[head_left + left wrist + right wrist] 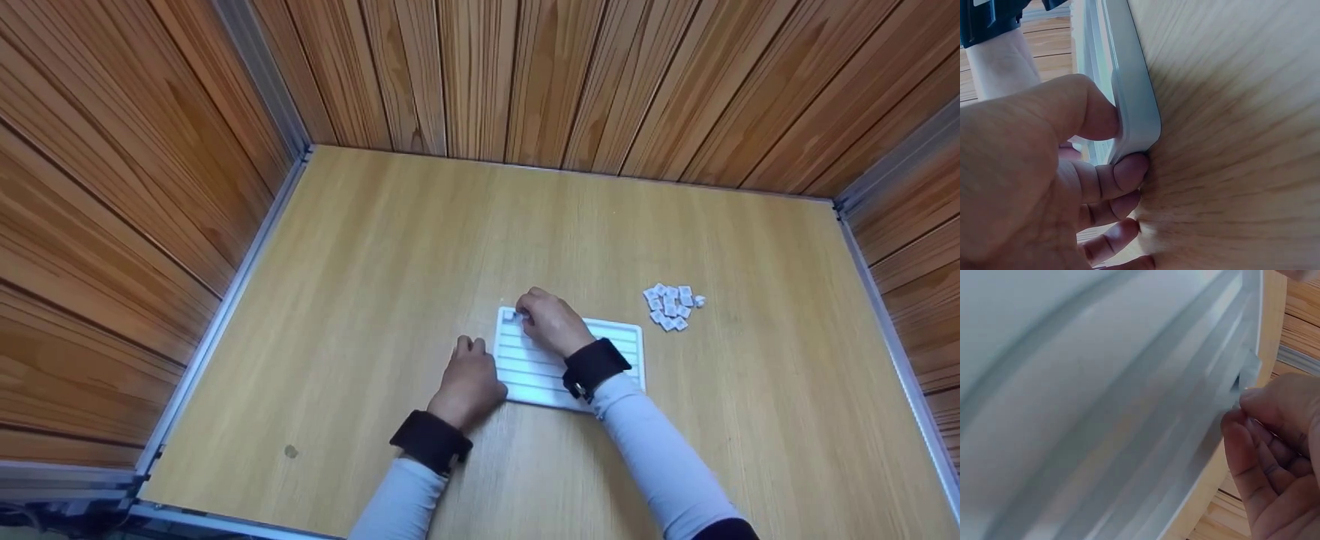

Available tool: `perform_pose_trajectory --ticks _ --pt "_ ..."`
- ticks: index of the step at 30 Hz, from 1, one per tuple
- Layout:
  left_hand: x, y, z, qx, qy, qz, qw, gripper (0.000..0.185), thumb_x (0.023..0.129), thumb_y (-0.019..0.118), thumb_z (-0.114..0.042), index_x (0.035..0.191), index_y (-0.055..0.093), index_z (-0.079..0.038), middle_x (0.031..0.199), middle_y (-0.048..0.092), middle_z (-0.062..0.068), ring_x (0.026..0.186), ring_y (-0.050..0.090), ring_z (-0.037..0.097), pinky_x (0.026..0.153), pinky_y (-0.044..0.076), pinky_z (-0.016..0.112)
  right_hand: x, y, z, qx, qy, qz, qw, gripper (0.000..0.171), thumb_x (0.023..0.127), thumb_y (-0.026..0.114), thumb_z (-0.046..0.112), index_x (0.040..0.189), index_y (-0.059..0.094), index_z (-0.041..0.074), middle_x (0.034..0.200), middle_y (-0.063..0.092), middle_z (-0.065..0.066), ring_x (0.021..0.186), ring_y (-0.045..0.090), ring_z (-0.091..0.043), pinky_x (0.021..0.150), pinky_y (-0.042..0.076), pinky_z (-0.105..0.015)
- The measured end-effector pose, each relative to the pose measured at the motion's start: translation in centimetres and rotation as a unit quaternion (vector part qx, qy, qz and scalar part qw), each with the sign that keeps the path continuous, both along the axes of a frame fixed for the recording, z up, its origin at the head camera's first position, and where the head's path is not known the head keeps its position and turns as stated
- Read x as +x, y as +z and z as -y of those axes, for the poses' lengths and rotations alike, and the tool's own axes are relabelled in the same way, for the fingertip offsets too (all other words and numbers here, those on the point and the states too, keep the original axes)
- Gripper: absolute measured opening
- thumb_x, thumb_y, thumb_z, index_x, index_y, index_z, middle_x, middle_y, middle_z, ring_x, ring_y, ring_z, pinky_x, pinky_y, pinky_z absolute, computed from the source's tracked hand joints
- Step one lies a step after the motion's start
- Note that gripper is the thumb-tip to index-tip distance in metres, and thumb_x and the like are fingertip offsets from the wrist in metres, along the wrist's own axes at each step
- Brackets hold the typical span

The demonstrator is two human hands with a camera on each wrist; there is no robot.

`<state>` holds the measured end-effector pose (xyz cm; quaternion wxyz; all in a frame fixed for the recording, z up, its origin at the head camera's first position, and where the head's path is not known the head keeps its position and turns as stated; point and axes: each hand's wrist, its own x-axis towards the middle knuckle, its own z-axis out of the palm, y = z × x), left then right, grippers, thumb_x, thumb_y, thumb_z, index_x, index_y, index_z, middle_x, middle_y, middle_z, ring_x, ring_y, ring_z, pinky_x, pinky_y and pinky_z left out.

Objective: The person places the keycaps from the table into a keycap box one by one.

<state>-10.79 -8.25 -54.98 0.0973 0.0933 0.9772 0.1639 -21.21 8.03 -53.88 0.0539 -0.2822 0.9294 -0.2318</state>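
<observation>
A white ridged tray (525,381) with several parallel rows lies flat on the table. My left hand (470,381) grips its near left corner; in the left wrist view the thumb (1098,109) is on the rim and the index finger bears on the outer side. At the tray's far left corner, my right hand (556,324) pinches a small white tile, mostly hidden by the fingertips. Beside those fingertips, another small white tile (509,315) stands in the top row, and this tile (1250,370) also shows in the right wrist view.
To the right of the tray lies a loose cluster of small white tiles (670,304) with dark marks. The wooden table (375,262) is bounded by metal rails and plank walls (480,75) at the back and sides.
</observation>
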Motion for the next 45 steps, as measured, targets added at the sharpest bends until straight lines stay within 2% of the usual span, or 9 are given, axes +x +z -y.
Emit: perform_pose_trajectory --ticks 9,18,24,28,38,45 --pt "-0.2 0.2 -0.1 0.002 0.005 0.010 0.9999 0.026 0.079 0.066 -0.020 0.087 0.068 0.005 0.105 0.054 0.015 0.110 0.041 0.034 0.092 0.041 0.037 0.1 -0.1 0.9 0.024 -0.012 0.005 1.000 0.020 0.085 0.072 -0.003 0.105 0.069 0.000 0.103 0.064 -0.013 0.092 0.066 -0.028 0.081 0.055 -0.038" --pt "0.0 0.3 -0.1 -0.019 -0.008 -0.004 0.9998 0.028 0.078 0.066 -0.023 0.088 0.069 0.003 0.104 0.054 0.014 0.108 0.042 0.033 0.093 0.041 0.037 0.2 -0.4 1.1 0.024 -0.007 -0.018 1.000 0.021 0.084 0.072 -0.004 0.105 0.068 0.000 0.105 0.063 -0.014 0.093 0.066 -0.029 0.081 0.055 -0.040" --pt "0.0 0.2 -0.1 -0.022 -0.007 0.001 0.9997 0.031 0.079 0.067 -0.024 0.090 0.069 0.005 0.105 0.054 0.015 0.109 0.042 0.032 0.094 0.040 0.036 0.3 -0.3 1.3 0.036 -0.018 0.002 0.999 0.022 0.086 0.072 -0.002 0.108 0.068 0.001 0.106 0.062 -0.012 0.094 0.066 -0.028 0.081 0.055 -0.038" --pt "0.0 0.2 0.0 -0.015 -0.003 0.005 0.9999 0.031 0.079 0.067 -0.023 0.091 0.069 0.006 0.106 0.054 0.015 0.109 0.042 0.033 0.094 0.041 0.036 0.3 -0.4 1.3 0.038 -0.017 -0.001 0.999 0.023 0.087 0.072 -0.002 0.108 0.067 0.003 0.106 0.063 -0.011 0.094 0.066 -0.027 0.081 0.055 -0.037" --pt "0.0 -0.1 0.0 -0.012 0.003 0.014 0.9998 0.029 0.080 0.067 -0.021 0.091 0.069 0.005 0.107 0.054 0.015 0.110 0.042 0.032 0.093 0.042 0.036 0.4 -0.6 1.2 0.028 -0.022 -0.022 0.999 0.014 0.086 0.069 -0.003 0.099 0.067 0.002 0.099 0.062 -0.012 0.085 0.065 -0.027 0.074 0.055 -0.038" --pt "0.1 0.0 0.0 -0.015 -0.004 0.000 0.9999 0.029 0.079 0.068 -0.023 0.089 0.069 0.005 0.105 0.054 0.015 0.110 0.042 0.033 0.095 0.040 0.037 0.4 -0.6 1.2 0.031 -0.019 -0.035 0.999 0.016 0.084 0.071 -0.003 0.099 0.068 0.000 0.099 0.062 -0.014 0.085 0.066 -0.029 0.075 0.055 -0.039"
